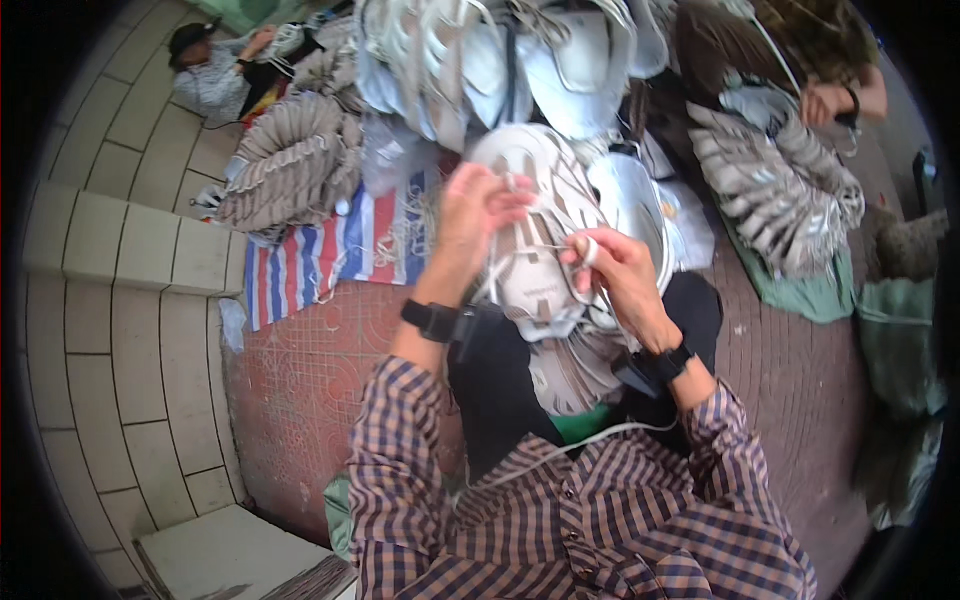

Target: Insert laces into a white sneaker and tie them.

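A white and beige shoe upper point(535, 285) rests over my lap, its toe part toward me. A thin white shoelace point(545, 247) runs across its front. The thumb and fingers of my right hand point(618, 272) pinch this lace at the shoe's right side. Over the shoe's left side, my left hand point(482, 208) is closed, fingertips together; what is between them is too small to make out. More beige shoe uppers point(575, 370) lie beneath on my lap. A loose white cord point(600, 435) crosses in front of my shirt.
Beyond my hands stands a large stack of white shoe uppers point(480, 60). Bundled uppers point(290, 165) lie left on a striped sheet point(300, 265); another bundle point(770, 190) lies right on green cloth. People sit at far left point(215, 80) and far right point(830, 100). A tiled wall point(140, 330) borders the left.
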`<state>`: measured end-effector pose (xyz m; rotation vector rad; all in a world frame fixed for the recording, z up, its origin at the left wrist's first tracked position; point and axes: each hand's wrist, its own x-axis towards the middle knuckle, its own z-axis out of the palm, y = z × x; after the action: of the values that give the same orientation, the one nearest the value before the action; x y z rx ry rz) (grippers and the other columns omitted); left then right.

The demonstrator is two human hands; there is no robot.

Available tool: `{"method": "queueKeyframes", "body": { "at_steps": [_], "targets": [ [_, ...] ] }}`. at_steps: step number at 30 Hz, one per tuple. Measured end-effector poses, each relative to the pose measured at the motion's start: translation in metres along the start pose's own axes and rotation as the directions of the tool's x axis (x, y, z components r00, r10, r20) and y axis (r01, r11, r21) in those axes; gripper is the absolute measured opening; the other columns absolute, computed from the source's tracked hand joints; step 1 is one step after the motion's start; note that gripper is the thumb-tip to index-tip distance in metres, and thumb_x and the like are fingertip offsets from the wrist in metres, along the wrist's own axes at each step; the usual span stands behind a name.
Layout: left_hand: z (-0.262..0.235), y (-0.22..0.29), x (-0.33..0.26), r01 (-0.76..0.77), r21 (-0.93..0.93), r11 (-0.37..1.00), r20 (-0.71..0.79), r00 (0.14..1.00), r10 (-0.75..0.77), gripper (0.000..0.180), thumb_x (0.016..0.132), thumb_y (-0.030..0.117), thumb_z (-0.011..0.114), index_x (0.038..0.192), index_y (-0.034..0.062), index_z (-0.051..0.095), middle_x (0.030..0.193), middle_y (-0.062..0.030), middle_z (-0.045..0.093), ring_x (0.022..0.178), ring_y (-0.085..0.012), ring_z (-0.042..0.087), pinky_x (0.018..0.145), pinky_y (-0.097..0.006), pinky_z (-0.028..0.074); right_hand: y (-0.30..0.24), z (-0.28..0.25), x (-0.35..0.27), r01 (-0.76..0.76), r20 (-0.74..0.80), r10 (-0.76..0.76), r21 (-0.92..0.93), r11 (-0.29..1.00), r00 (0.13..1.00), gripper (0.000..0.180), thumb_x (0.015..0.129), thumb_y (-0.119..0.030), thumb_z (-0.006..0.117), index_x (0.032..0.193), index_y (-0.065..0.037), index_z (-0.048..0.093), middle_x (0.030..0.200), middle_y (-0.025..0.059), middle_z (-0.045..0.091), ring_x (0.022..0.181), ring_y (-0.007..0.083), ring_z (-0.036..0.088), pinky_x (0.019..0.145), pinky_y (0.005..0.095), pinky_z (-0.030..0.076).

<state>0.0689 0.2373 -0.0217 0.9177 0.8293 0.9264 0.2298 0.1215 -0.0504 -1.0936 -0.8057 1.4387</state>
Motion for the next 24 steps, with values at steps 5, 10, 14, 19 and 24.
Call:
{"method": "queueKeyframes", "body": {
  "at_steps": [5, 10, 14, 19, 24],
  "targets": [
    [-0.034, 0.003, -0.014, -0.064, -0.007, 0.998, 0.126, 0.990, 0.064, 0.013, 0.083, 0.009, 0.054, 0.093, 0.0025, 0.048, 0.077, -0.0052, 0.054, 0.069, -0.0151, 0.059, 0.068, -0.032, 0.053, -0.006, -0.062, -0.015, 0.148, -0.027, -0.146, 0.255, 0.956, 0.989, 0.022, 0.085, -0.011, 0.055, 0.105, -0.002, 0.055, 0.100, 0.0078, 0.059, 0.076, 0.0105, 0.058, 0.068, 0.0224, 0.049],
    [-0.171, 0.103, -0.097, -0.527, 0.803, 0.280, 0.233, 0.708, 0.666, 0.014, 0.084, 0.004, 0.053, 0.095, -0.0038, 0.053, 0.089, -0.0058, 0.051, 0.087, -0.0144, 0.052, 0.085, -0.027, 0.042, -0.041, -0.240, -0.049, 0.206, -0.219, -0.106, 0.503, 0.839, 0.970, 0.024, 0.086, -0.005, 0.050, 0.110, -0.001, 0.049, 0.075, 0.0002, 0.051, 0.058, 0.0033, 0.047, 0.056, 0.0171, 0.045],
    [-0.242, 0.191, -0.203, -0.016, 0.999, -0.042, 0.041, 0.703, 0.710, 0.009, 0.087, 0.002, 0.050, 0.094, 0.0002, 0.054, 0.090, -0.0066, 0.051, 0.085, -0.0138, 0.050, 0.079, -0.024, 0.040, -0.055, -0.432, -0.137, 0.241, -0.386, -0.076, 0.402, 0.883, 0.919, 0.019, 0.086, -0.003, 0.049, 0.105, -0.002, 0.052, 0.076, 0.0013, 0.055, 0.064, 0.0046, 0.053, 0.059, 0.0175, 0.049],
    [-0.359, 0.301, -0.398, 0.272, 0.957, -0.099, -0.095, 0.620, 0.779, 0.029, 0.088, 0.004, 0.046, 0.117, 0.0002, 0.049, 0.110, -0.0082, 0.051, 0.102, -0.0151, 0.048, 0.087, -0.023, 0.037, -0.128, -0.559, -0.320, 0.481, -0.644, -0.240, 0.226, 0.847, 0.727, 0.027, 0.089, -0.003, 0.044, 0.115, 0.001, 0.046, 0.101, 0.0069, 0.049, 0.091, 0.0153, 0.046, 0.076, 0.0235, 0.046],
    [-0.387, 0.347, -0.532, -0.272, 0.669, 0.691, -0.595, 0.361, 0.718, 0.032, 0.091, 0.010, 0.044, 0.118, -0.0075, 0.043, 0.116, -0.0140, 0.050, 0.109, -0.0198, 0.048, 0.097, -0.025, 0.038, -0.243, -0.569, -0.398, 0.587, -0.759, -0.399, -0.028, 0.809, 0.514, 0.034, 0.091, -0.003, 0.039, 0.124, 0.004, 0.039, 0.126, 0.0126, 0.043, 0.117, 0.0261, 0.039, 0.093, 0.0295, 0.042]
  ]
}}
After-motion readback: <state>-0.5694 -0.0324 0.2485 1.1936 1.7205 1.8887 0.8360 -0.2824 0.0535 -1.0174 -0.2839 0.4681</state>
